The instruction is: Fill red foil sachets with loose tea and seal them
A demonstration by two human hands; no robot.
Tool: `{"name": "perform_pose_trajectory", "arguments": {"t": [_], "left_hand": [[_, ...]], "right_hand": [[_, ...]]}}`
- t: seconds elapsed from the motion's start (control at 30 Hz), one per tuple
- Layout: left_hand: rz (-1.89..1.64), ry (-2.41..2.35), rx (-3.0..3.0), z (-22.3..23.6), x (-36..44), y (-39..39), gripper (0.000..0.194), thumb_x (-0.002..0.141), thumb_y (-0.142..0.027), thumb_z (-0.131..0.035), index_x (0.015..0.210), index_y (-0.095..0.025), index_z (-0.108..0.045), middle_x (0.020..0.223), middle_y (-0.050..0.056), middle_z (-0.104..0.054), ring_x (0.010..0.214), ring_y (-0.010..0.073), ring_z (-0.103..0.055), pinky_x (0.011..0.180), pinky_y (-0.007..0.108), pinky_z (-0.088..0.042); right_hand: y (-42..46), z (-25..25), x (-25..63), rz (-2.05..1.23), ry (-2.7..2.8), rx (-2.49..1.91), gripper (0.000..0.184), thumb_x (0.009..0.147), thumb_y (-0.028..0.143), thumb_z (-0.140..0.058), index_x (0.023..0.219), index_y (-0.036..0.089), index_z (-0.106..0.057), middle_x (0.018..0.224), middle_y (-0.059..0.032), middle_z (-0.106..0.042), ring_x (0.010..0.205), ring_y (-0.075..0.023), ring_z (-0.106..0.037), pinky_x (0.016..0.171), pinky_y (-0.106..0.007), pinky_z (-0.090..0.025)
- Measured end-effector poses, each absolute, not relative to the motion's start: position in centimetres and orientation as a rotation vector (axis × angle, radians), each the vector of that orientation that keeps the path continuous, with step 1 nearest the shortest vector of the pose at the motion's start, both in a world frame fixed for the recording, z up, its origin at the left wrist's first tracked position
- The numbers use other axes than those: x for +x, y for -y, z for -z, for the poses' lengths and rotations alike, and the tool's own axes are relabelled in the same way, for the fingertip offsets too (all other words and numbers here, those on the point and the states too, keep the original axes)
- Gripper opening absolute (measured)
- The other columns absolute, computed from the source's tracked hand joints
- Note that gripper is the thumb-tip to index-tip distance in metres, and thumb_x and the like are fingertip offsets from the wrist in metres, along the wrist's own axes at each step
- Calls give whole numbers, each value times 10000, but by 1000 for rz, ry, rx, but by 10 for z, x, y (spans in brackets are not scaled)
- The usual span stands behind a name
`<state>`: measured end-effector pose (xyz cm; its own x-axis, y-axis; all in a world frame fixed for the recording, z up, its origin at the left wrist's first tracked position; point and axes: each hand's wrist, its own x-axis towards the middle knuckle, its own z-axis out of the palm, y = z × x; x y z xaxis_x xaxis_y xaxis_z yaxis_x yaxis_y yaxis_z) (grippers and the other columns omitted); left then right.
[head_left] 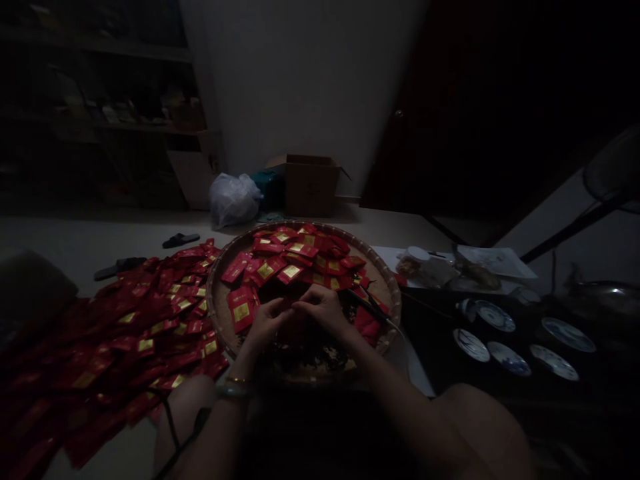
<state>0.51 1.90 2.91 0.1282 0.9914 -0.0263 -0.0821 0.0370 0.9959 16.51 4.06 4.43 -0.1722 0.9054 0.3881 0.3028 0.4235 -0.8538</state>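
My left hand (273, 320) and my right hand (324, 310) meet over a round woven bamboo tray (395, 293), fingertips pinched close together. A dark reddish shape shows dimly just below the fingers; what they pinch is too dark to make out. Red packets (267, 269) with gold labels are heaped in the tray's far half. One red packet (242, 311) lies by my left wrist. Dark loose leaf-like material (320, 357) is spread in the near part. Right of my right hand rests a long dark tool (369, 303), with a pale cord (400, 331) beside it.
A large pile of red packets (165, 333) covers the floor at left, near dark slippers (181, 240). Blue-and-white dishes (509, 358) stand on a dark table at right. A cardboard box (311, 187) and a white plastic bag (234, 199) sit by the wall.
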Motion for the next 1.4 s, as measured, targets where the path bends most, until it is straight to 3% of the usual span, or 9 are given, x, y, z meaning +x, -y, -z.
{"name": "perform_pose_trajectory", "arguments": {"t": [0.1, 0.2, 0.37, 0.57, 0.77, 0.93, 1.23, 1.4], "left_hand": [[-1196, -1130, 1132, -26, 4, -21, 376, 564, -398, -773, 820, -131, -712, 779, 50, -738, 716, 200, -659, 642, 265, -506], [-1280, -1153, 1088, -22, 4, -24, 380, 557, -401, -773, 822, -136, -712, 786, 59, -744, 721, 205, -668, 656, 279, -518], [-1332, -1128, 1133, -19, 3, -25, 352, 557, -383, -775, 810, -150, -702, 819, 61, -749, 778, 217, -677, 716, 306, -535], [-1282, -1118, 1172, -17, 2, -25, 358, 615, -408, -736, 858, -147, -708, 873, 79, -746, 824, 223, -677, 748, 315, -533], [-1240, -1124, 1320, -6, 8, -31, 401, 629, -432, -706, 915, -151, -702, 922, 85, -743, 887, 243, -668, 802, 347, -522], [-1194, -1175, 1429, 2, 10, -32, 401, 643, -384, -702, 962, -143, -673, 868, 65, -734, 812, 231, -659, 731, 322, -519], [-1078, -1220, 1536, 5, 9, -28, 304, 623, -344, -729, 834, -133, -672, 734, 26, -694, 706, 204, -625, 626, 273, -494], [-1148, -1137, 1552, 1, 9, -27, 321, 636, -318, -729, 905, -147, -692, 849, 50, -724, 803, 224, -657, 732, 302, -516]], "right_hand": [[-41, -39, 163, -806, 1624, -1047, 224, 679, 394, -734, 712, 196, -636, 719, -15, -631, 688, -163, -593, 659, -287, -473], [-36, -30, 159, -810, 1456, -1088, 384, 616, 399, -770, 901, 200, -606, 799, -12, -620, 692, -153, -583, 639, -274, -486], [-22, -23, 149, -747, 1436, -1148, 224, 704, 398, -699, 749, 191, -627, 780, -28, -624, 728, -163, -592, 651, -274, -482], [-19, -22, 144, -711, 1453, -1179, 147, 758, 342, -639, 738, 199, -667, 754, -42, -659, 740, -183, -604, 693, -308, -480], [-19, -13, 149, -639, 1340, -1228, 185, 767, 377, -621, 722, 203, -665, 756, -49, -672, 747, -195, -609, 717, -324, -485], [-18, -9, 145, -683, 1282, -1243, 194, 780, 385, -593, 769, 201, -655, 787, -54, -684, 762, -202, -625, 736, -326, -495], [-24, -7, 145, -834, 1375, -1176, 177, 712, 363, -649, 743, 189, -640, 757, -43, -663, 754, -203, -619, 730, -323, -490], [-16, -15, 155, -758, 1462, -1026, 151, 770, 340, -601, 716, 200, -608, 761, -34, -638, 754, -182, -603, 729, -309, -484]]}}
